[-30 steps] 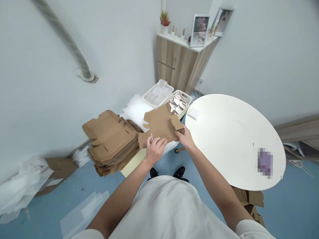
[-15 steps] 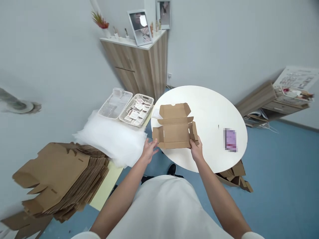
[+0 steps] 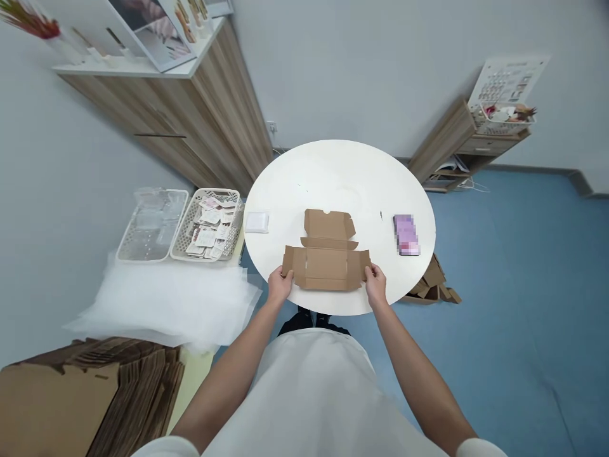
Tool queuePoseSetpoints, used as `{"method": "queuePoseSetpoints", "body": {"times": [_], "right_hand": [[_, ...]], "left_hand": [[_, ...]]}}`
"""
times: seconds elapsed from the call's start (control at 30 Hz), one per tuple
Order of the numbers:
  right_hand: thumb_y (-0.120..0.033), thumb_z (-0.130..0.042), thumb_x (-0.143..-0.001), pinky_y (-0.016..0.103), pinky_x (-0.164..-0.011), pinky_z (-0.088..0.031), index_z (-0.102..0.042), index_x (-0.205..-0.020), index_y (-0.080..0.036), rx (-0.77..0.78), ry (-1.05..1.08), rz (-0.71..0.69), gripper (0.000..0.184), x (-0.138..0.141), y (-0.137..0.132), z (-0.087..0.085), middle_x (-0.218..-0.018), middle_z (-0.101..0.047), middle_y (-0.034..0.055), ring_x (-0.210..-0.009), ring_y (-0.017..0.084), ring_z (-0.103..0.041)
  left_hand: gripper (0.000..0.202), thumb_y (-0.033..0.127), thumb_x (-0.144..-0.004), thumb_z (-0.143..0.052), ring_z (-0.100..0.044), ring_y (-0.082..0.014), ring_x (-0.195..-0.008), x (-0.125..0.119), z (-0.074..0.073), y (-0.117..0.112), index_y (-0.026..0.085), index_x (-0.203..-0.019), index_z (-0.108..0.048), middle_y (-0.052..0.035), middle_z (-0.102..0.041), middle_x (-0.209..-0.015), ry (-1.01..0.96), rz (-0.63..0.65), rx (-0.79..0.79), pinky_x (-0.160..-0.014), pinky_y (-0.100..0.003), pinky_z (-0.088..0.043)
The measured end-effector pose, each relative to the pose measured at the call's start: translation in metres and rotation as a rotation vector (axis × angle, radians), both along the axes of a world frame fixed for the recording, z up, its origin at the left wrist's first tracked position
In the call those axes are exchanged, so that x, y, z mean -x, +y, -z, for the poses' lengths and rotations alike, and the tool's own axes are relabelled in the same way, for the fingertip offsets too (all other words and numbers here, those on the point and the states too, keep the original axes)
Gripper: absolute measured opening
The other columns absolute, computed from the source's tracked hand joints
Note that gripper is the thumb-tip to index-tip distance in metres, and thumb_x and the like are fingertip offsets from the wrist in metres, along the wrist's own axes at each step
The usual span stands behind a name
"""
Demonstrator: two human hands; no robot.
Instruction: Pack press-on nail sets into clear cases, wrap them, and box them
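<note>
table: round white one (image 3: pixel 342 178), no print on it anywhere
cabinet: wood (image 3: pixel 204 127), far left, its top cut off by the frame edge
stack: flat brown blanks (image 3: pixel 71 400) bottom left, also cropped
wrap: white sheets (image 3: pixel 162 304) between stack and baskets
baskets: two, side by side (image 3: pixel 216 190); the right one is full of small packets, print way too tiny to read
box: half-folded brown cardboard (image 3: pixel 328 266), lying flat at the table's near edge, lid flap pointing away, no logo
left hand: (image 3: pixel 279 285) fingers pinched onto the box's left flap
right hand: (image 3: pixel 377 285) same deal, clamped on the right flap
purple thing: (image 3: pixel 406 233) right of the box, pixelated, can't tell what it is
pad: small and white (image 3: pixel 257 221), left of the box
</note>
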State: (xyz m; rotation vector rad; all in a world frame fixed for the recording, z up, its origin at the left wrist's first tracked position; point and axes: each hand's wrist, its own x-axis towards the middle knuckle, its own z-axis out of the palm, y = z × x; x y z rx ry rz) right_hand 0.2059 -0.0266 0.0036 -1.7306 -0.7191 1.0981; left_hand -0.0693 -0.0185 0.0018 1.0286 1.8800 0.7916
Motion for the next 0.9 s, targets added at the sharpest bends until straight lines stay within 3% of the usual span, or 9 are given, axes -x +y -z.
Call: {"method": "queuePoseSetpoints", "body": {"times": [0.17, 0.33, 0.43, 0.5, 0.57, 0.67, 0.8, 0.9], "right_hand": [[-0.034, -0.047, -0.068, 0.03, -0.072, -0.044, -0.058, -0.096, -0.015, 0.051, -0.119, -0.015, 0.035, -0.001, -0.001, 0.001, -0.094, -0.062, 0.0081, -0.081, 0.018, -0.057], [-0.029, -0.044, -0.067, 0.03, -0.072, -0.044, -0.052, -0.107, -0.018, 0.144, -0.267, -0.021, 0.042, 0.001, 0.001, -0.002, -0.101, -0.059, 0.0078, -0.081, 0.017, -0.057], [-0.028, -0.044, -0.068, 0.031, -0.074, -0.044, -0.042, -0.119, -0.018, 0.201, -0.336, -0.027, 0.052, 0.0, 0.0, 0.0, -0.104, -0.057, 0.0084, -0.082, 0.017, -0.058], [-0.029, -0.045, -0.069, 0.033, -0.079, -0.043, -0.034, -0.126, -0.018, 0.217, -0.398, -0.049, 0.059, 0.002, -0.001, 0.0, -0.108, -0.055, 0.0096, -0.089, 0.019, -0.056], [-0.03, -0.047, -0.069, 0.036, -0.086, -0.039, -0.029, -0.129, -0.017, 0.198, -0.514, -0.072, 0.064, 0.004, 0.0, 0.0, -0.116, -0.05, 0.0117, -0.103, 0.022, -0.049], [-0.032, -0.05, -0.068, 0.043, -0.094, -0.031, -0.03, -0.129, -0.015, 0.155, -0.715, -0.119, 0.066, 0.007, 0.01, -0.005, -0.125, -0.042, 0.0139, -0.117, 0.028, -0.035], [-0.031, -0.047, -0.073, 0.045, -0.094, -0.029, -0.037, -0.125, -0.019, 0.135, -0.774, -0.283, 0.054, 0.005, 0.044, -0.015, -0.122, -0.046, 0.0108, -0.114, 0.027, -0.038], [-0.026, -0.045, -0.076, 0.042, -0.093, -0.031, -0.043, -0.12, -0.023, 0.127, -0.741, -0.444, 0.045, -0.001, 0.073, -0.019, -0.117, -0.052, 0.0067, -0.11, 0.023, -0.044]], "left_hand": [[0.019, 0.027, -0.068, -0.057, -0.061, -0.017, -0.072, 0.0, 0.009, 0.018, 0.017, -0.083, -0.06, -0.0047, -0.066, -0.079, -0.005, 0.114, 0.012, -0.067, -0.028, -0.046], [0.053, 0.034, -0.071, -0.057, -0.06, -0.018, -0.086, -0.006, 0.006, 0.028, 0.016, -0.119, -0.042, -0.0128, -0.056, -0.109, -0.033, 0.171, -0.045, -0.077, -0.033, -0.046], [0.078, 0.043, -0.068, -0.06, -0.043, -0.0267, -0.114, -0.008, -0.004, 0.023, 0.016, -0.131, -0.025, -0.0179, -0.035, -0.131, 0.215, 0.294, -0.219, -0.091, -0.043, -0.036], [0.083, 0.047, -0.063, -0.063, -0.027, -0.0321, -0.125, -0.009, -0.011, 0.018, 0.016, -0.131, -0.027, -0.018, -0.027, -0.136, 0.403, 0.466, -0.31, -0.097, -0.049, -0.025], [0.074, 0.045, -0.062, -0.064, -0.022, -0.0341, -0.126, -0.01, -0.016, 0.014, 0.019, -0.126, -0.037, -0.0155, -0.029, -0.137, 0.516, 0.692, -0.363, -0.099, -0.051, -0.018], [0.05, 0.031, -0.067, -0.062, -0.027, -0.032, -0.124, -0.012, -0.02, 0.014, 0.024, -0.115, -0.049, -0.011, -0.039, -0.131, 0.587, 0.959, -0.391, -0.1, -0.051, -0.014], [0.037, 0.012, -0.072, -0.05, -0.039, -0.0261, -0.116, -0.017, -0.016, 0.02, 0.025, -0.106, -0.054, -0.0087, -0.055, -0.113, 0.626, 1.056, -0.37, -0.1, -0.05, -0.012], [0.031, 0.007, -0.074, -0.043, -0.052, -0.0222, -0.097, -0.022, -0.011, 0.024, 0.023, -0.095, -0.058, -0.0075, -0.061, -0.092, 0.621, 1.066, -0.349, -0.099, -0.049, -0.012]]}}
